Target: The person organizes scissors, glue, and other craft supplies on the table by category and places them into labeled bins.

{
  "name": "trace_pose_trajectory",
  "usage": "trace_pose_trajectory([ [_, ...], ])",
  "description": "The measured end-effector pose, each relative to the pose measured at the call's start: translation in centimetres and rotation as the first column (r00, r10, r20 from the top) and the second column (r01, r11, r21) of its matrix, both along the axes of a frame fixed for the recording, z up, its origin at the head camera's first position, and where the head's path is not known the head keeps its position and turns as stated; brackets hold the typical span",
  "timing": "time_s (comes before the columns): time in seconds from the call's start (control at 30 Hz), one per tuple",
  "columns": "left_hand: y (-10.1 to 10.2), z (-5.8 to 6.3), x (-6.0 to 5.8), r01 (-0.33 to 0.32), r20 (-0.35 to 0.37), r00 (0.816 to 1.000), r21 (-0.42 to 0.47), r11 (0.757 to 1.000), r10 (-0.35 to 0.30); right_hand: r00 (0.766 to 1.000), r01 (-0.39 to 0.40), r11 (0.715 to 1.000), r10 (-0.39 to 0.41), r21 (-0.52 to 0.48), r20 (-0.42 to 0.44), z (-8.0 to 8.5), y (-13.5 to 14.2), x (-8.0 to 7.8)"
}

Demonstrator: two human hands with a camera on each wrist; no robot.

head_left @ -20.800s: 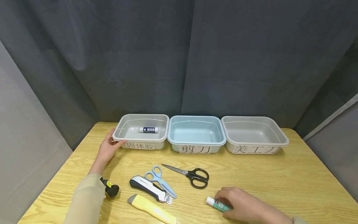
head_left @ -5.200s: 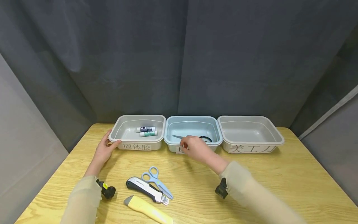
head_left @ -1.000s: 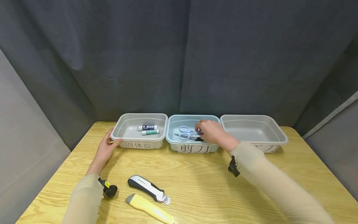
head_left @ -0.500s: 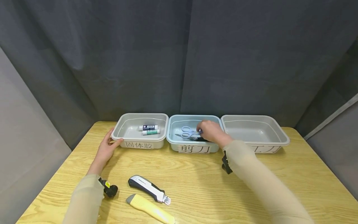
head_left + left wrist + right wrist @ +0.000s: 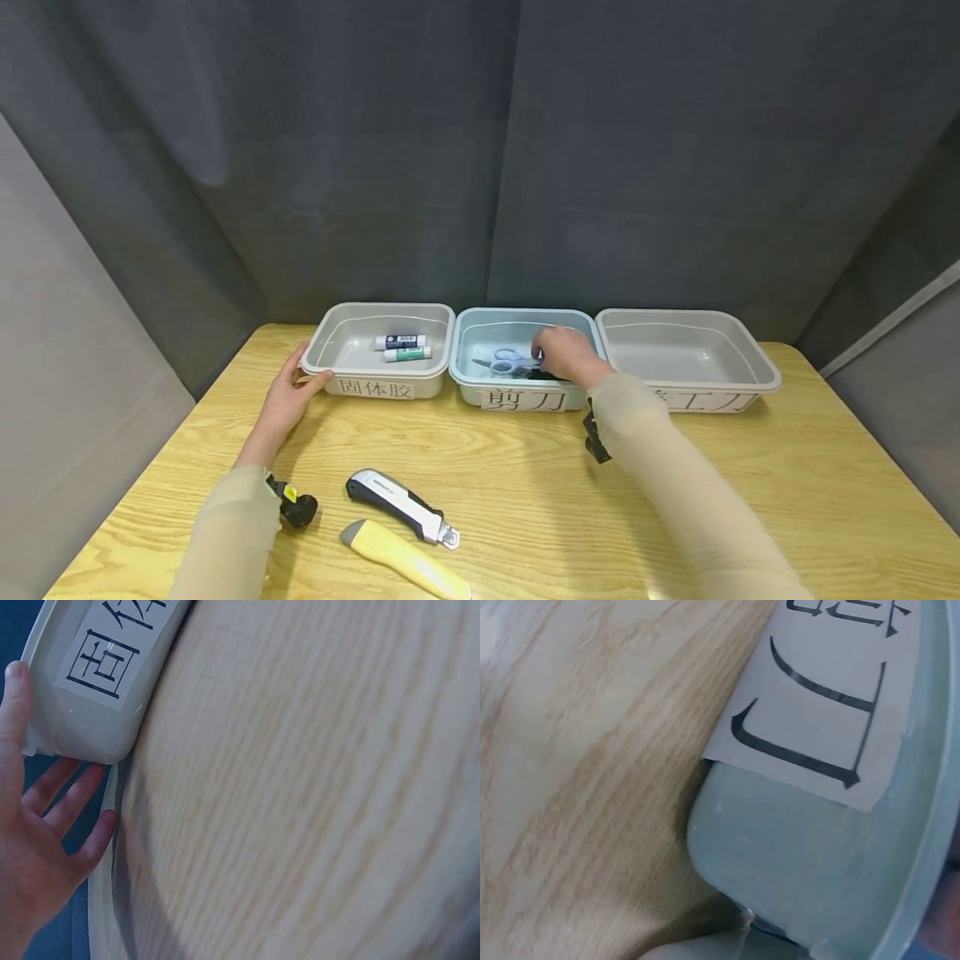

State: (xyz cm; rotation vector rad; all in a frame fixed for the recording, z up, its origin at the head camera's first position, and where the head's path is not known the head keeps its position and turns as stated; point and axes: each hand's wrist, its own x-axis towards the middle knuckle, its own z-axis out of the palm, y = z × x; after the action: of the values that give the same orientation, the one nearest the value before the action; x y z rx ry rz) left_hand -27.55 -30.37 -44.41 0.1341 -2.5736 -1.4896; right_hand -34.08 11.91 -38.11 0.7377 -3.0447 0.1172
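Dark grey curtain fabric (image 5: pixel 360 167) hangs behind a light wood-grained bench (image 5: pixel 480 450), where three rounded rectangular plastic bins stand side by side along the far edge, each with a white paper label bearing black characters on its near wall. At the left is a light grey bin (image 5: pixel 432 387); a navy-and-white glue stick (image 5: pixel 401 342) and a green-and-white glue stick (image 5: pixel 408 354) lie inside it, the green one nearer. The left hand (image 5: pixel 287 398) has its fingers spread around that bin's left end, the thumb resting at the near rim.

In the pale blue middle bin (image 5: pixel 471 395) lie light blue scissors (image 5: pixel 522 362), their ringed handles pointing left, and black-handled metal scissors (image 5: pixel 547 375), partly covered by them. The right hand (image 5: pixel 564 354) reaches over the near right part of this bin, fingers bent down beside the light blue pair — whether they pinch it, I cannot tell.

A second grey bin (image 5: pixel 675 350) stands at the right. Near left on the bench, a black-and-white utility knife (image 5: pixel 397 502) lies just beyond a yellow utility knife (image 5: pixel 405 560) with a grey end.
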Motion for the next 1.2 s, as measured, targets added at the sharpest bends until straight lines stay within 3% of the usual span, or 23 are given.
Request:
trace_pose_trajectory([
  [0.43, 0.2, 0.0, -0.3, 0.016, 0.012, 1.000, -0.008, 1.000, -0.016, 0.999, 0.055, 0.997, -0.055, -0.058, 0.003, -0.1, 1.5, 0.3],
  [0.63, -0.2, 0.4, -0.1, 0.066, 0.034, 0.997, -0.085, 0.994, -0.064, 0.993, 0.080, 0.985, -0.091, -0.150, -0.069, 0.5, 3.0, 1.2],
  [0.83, -0.5, 0.9, 0.1, 0.113, 0.048, 0.993, -0.140, 0.984, -0.107, 0.980, 0.054, 0.961, -0.103, -0.270, -0.172, 0.7, 4.7, 2.2],
  [1.07, -0.8, 2.4, 0.5, 0.151, 0.113, 0.986, -0.267, 0.952, -0.125, 0.964, 0.026, 0.946, -0.110, -0.322, -0.243, 1.2, 7.4, 3.2],
  [1.2, -1.2, 3.5, 0.5, 0.177, 0.112, 0.983, -0.399, 0.900, -0.144, 0.951, 0.030, 0.946, -0.126, -0.323, -0.282, 1.1, 9.2, 3.9],
])
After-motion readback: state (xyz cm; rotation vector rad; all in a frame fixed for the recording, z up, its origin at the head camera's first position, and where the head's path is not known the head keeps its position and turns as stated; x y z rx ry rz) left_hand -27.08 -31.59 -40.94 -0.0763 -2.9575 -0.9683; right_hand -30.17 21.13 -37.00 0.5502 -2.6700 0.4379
